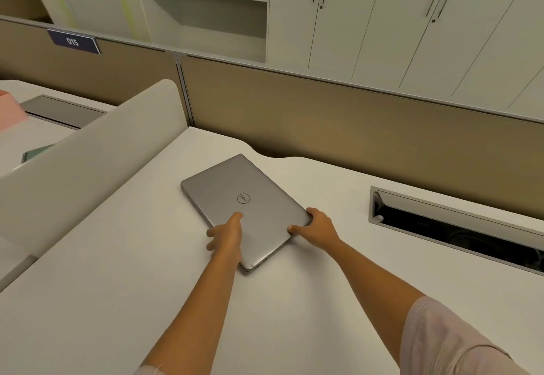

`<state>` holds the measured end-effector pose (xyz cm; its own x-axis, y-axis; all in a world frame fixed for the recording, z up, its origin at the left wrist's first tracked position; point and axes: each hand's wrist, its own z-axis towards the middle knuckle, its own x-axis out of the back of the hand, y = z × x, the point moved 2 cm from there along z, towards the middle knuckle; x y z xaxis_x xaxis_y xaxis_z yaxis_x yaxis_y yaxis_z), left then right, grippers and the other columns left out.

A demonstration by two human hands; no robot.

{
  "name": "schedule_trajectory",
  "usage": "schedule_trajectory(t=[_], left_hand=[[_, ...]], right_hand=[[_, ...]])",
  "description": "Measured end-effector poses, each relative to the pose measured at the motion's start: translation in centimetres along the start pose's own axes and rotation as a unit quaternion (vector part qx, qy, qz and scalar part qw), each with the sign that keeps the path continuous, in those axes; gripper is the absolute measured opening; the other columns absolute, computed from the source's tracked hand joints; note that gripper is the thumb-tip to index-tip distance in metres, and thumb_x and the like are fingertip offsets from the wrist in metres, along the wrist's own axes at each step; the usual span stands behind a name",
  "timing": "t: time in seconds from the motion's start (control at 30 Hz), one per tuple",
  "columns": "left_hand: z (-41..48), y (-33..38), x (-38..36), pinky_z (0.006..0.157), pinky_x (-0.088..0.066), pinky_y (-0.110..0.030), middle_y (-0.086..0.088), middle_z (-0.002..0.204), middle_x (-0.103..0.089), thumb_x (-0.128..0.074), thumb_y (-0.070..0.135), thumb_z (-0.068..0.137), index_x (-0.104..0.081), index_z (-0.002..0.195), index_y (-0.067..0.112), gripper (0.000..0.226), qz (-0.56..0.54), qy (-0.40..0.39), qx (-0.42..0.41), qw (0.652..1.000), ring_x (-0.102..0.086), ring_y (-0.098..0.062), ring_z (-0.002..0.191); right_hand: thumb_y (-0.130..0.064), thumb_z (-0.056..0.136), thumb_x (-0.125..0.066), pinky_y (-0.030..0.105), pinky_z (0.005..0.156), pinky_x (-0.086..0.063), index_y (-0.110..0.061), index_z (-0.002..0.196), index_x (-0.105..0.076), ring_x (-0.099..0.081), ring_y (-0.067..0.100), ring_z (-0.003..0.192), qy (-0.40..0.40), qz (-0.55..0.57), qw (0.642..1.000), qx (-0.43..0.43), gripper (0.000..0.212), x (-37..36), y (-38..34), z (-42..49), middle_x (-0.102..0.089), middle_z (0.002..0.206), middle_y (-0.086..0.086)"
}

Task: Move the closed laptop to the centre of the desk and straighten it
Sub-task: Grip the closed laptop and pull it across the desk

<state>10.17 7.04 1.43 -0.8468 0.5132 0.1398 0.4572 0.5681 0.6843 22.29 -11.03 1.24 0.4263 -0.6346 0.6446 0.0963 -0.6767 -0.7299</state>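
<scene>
Fingertips of the right hand (pixel 319 227) seem hidden under the laptop (pixel 232 189); the cable slot (pixel 418 218) is too dark.

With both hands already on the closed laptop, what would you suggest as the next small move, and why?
I'd probably slide the laptop a little rightward and swivel it. It lies askew to the desk edge, near the left divider; the left hand presses on its lid and the right hand grips its corner.

The left hand (pixel 228 233) rests on the skewed closed laptop (pixel 235 189); the right hand (pixel 316 227) grips its corner.
</scene>
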Motion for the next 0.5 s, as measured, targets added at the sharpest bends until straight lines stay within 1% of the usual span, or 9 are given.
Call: schedule_trajectory(t=[0.07, 0.17, 0.23, 0.27, 0.3, 0.33, 0.4, 0.43, 0.5], left_hand=[[0.7, 0.2, 0.6, 0.1, -0.043, -0.047, -0.018, 0.142, -0.037, -0.072, 0.04, 0.078, -0.029, 0.138, 0.01, 0.08, -0.031, -0.015, 0.012, 0.999, -0.045, -0.037, 0.122], [1.2, 0.2, 1.5, 0.096, -0.049, -0.05, -0.018, 0.135, -0.044, -0.074, 0.04, 0.075, -0.029, 0.135, 0.012, 0.081, -0.02, -0.041, 0.02, 0.999, -0.052, -0.036, 0.116], [1.3, 0.1, 1.9, 0.079, -0.056, -0.044, -0.015, 0.125, -0.054, -0.073, 0.038, 0.078, -0.035, 0.134, 0.012, 0.073, -0.014, -0.071, 0.01, 0.997, -0.059, -0.031, 0.103], [1.2, 0.1, 2.1, 0.068, -0.055, -0.038, -0.012, 0.114, -0.061, -0.071, 0.036, 0.081, -0.042, 0.132, 0.012, 0.063, -0.023, -0.093, 0.002, 0.995, -0.062, -0.027, 0.092], [1.2, 0.0, 2.3, 0.063, -0.052, -0.034, -0.008, 0.102, -0.064, -0.068, 0.035, 0.085, -0.049, 0.129, 0.012, 0.053, -0.027, -0.111, -0.007, 0.993, -0.063, -0.024, 0.083], [1.3, -0.2, 2.6, 0.066, -0.053, -0.034, -0.006, 0.096, -0.066, -0.064, 0.037, 0.088, -0.054, 0.127, 0.012, 0.047, -0.024, -0.121, -0.017, 0.992, -0.063, -0.023, 0.081], [1.8, -0.7, 3.1, 0.084, -0.054, -0.04, -0.007, 0.104, -0.067, -0.061, 0.044, 0.09, -0.057, 0.126, 0.01, 0.05, -0.004, -0.115, -0.043, 0.992, -0.064, -0.027, 0.092], [2.0, -0.9, 3.4, 0.091, -0.053, -0.041, -0.009, 0.11, -0.067, -0.06, 0.049, 0.089, -0.057, 0.125, 0.009, 0.054, 0.009, -0.101, -0.056, 0.993, -0.064, -0.029, 0.098], [2.2, -1.3, 4.1, 0.094, -0.051, -0.042, -0.01, 0.111, -0.065, -0.058, 0.059, 0.087, -0.058, 0.12, 0.008, 0.061, 0.039, -0.077, -0.073, 0.994, -0.063, -0.031, 0.101]], right_hand=[[-0.034, 0.076, -0.08, 0.026, 0.067, -0.043, -0.007, 0.107, -0.062, -0.058, 0.019, 0.082, -0.009, 0.035, 0.999, -0.021, 0.044, 0.2, -0.1, 0.2, -0.062, 0.095, 0.002], [-0.036, 0.08, -0.078, 0.028, 0.071, -0.045, -0.004, 0.105, -0.066, -0.061, 0.022, 0.086, -0.023, 0.07, 0.996, -0.042, 0.042, 0.4, -0.2, 0.5, -0.066, 0.099, 0.007], [-0.037, 0.081, -0.076, 0.028, 0.071, -0.045, -0.004, 0.106, -0.066, -0.062, 0.022, 0.087, -0.028, 0.071, 0.995, -0.058, 0.043, 0.6, -0.4, 0.5, -0.066, 0.103, 0.009], [-0.038, 0.081, -0.075, 0.028, 0.07, -0.045, -0.004, 0.103, -0.067, -0.061, 0.021, 0.085, -0.028, 0.07, 0.995, -0.067, 0.042, 0.7, -0.5, 0.6, -0.066, 0.102, 0.009], [-0.039, 0.08, -0.074, 0.028, 0.068, -0.046, -0.003, 0.098, -0.067, -0.06, 0.021, 0.081, -0.024, 0.072, 0.994, -0.075, 0.041, 0.9, -0.6, 0.7, -0.067, 0.099, 0.009], [-0.041, 0.08, -0.074, 0.029, 0.068, -0.046, -0.004, 0.092, -0.066, -0.059, 0.019, 0.078, -0.02, 0.076, 0.993, -0.083, 0.04, 1.0, -0.8, 0.7, -0.066, 0.095, 0.009], [-0.046, 0.081, -0.071, 0.029, 0.068, -0.051, -0.008, 0.084, -0.061, -0.059, 0.017, 0.077, -0.029, 0.099, 0.989, -0.103, 0.04, 1.3, -1.1, 0.6, -0.063, 0.091, 0.006], [-0.049, 0.082, -0.07, 0.028, 0.066, -0.053, -0.009, 0.085, -0.06, -0.06, 0.018, 0.08, -0.044, 0.108, 0.986, -0.115, 0.042, 1.2, -1.2, 0.4, -0.063, 0.093, 0.006], [-0.056, 0.082, -0.068, 0.028, 0.062, -0.056, -0.009, 0.094, -0.062, -0.063, 0.021, 0.086, -0.09, 0.101, 0.982, -0.134, 0.049, 0.9, -1.6, -0.2, -0.062, 0.095, 0.005]])
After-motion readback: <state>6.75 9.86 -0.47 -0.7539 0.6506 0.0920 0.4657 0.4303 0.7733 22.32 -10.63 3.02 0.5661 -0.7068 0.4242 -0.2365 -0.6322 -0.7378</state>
